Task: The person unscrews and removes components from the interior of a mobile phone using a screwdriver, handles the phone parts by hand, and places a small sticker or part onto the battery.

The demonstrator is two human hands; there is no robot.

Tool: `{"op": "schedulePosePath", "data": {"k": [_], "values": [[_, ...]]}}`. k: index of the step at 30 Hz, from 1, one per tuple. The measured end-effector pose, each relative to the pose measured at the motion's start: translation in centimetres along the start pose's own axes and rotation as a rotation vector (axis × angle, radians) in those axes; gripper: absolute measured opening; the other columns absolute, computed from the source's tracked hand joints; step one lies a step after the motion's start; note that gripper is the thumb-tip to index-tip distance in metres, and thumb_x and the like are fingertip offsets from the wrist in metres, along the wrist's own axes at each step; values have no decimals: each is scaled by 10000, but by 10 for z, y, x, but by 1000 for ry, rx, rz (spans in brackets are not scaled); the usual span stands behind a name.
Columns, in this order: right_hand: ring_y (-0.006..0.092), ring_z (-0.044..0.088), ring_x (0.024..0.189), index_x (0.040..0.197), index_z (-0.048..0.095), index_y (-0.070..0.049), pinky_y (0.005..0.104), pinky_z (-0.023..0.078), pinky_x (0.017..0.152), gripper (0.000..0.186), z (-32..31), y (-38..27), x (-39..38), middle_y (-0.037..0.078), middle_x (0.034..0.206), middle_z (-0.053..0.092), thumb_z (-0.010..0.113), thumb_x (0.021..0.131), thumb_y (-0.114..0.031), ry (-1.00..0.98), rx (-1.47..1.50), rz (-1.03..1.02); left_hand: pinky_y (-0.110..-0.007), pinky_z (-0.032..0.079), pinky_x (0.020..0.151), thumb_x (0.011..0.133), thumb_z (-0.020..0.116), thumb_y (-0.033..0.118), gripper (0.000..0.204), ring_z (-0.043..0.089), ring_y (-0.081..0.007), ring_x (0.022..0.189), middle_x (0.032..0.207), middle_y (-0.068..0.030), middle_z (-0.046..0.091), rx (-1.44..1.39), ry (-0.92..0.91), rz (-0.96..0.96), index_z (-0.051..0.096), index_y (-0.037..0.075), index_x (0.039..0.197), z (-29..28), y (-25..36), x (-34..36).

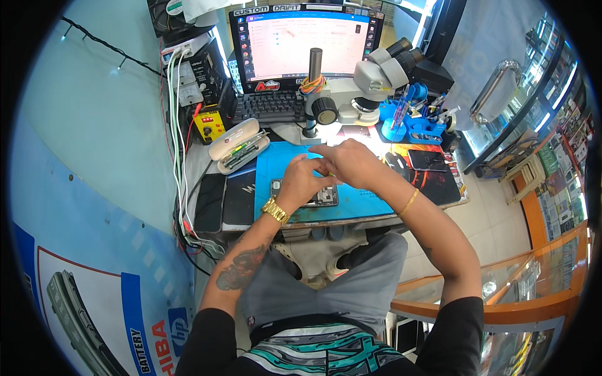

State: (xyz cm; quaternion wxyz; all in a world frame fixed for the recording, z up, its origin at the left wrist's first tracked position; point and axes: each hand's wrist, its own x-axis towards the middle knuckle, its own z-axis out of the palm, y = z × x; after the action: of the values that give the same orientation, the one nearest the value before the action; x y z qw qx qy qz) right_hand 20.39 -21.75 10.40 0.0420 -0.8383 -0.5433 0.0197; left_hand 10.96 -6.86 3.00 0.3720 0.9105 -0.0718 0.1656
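Observation:
My left hand (pixel 300 180) and my right hand (pixel 352 164) meet above a blue work mat (pixel 364 202). Their fingers are bent and drawn together at the tips, one hand against the other. What they pinch between them is too small and too covered to name. Under them lies an opened phone (pixel 326 197) with its inner parts bare, partly hidden by my left hand. A gold watch (pixel 275 211) is on my left wrist, and a thin gold bracelet (pixel 409 202) is on my right.
A microscope (pixel 378 78) stands beyond my hands, before a monitor (pixel 307 47) and keyboard (pixel 266 108). An open case of tools (pixel 241 149) lies left. Right are a blue tool holder (pixel 423 130), a dark phone (pixel 428 160) and a mouse (pixel 396 164). Cables (pixel 177 144) hang along the left edge.

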Motion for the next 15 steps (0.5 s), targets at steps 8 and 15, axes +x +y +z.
{"op": "schedulePosePath", "data": {"k": [8,15], "values": [[367,658,989,1391,525,-65,457,511,832,491,-32,-34,-4,216,1062,688,570,945,-267,-148,-89,164,-366,506,924,864,767,207,202,706,-227,839,900,-98,753,-196,-76,-98,747,25,949,-9,7,4],[366,680,957,1301,592,-53,454,533,802,434,-5,-28,-8,208,936,709,573,928,-274,234,50,41,-363,535,814,821,803,223,238,707,-221,852,924,-108,750,-560,-135,-28,738,40,959,-3,-18,5]]}}
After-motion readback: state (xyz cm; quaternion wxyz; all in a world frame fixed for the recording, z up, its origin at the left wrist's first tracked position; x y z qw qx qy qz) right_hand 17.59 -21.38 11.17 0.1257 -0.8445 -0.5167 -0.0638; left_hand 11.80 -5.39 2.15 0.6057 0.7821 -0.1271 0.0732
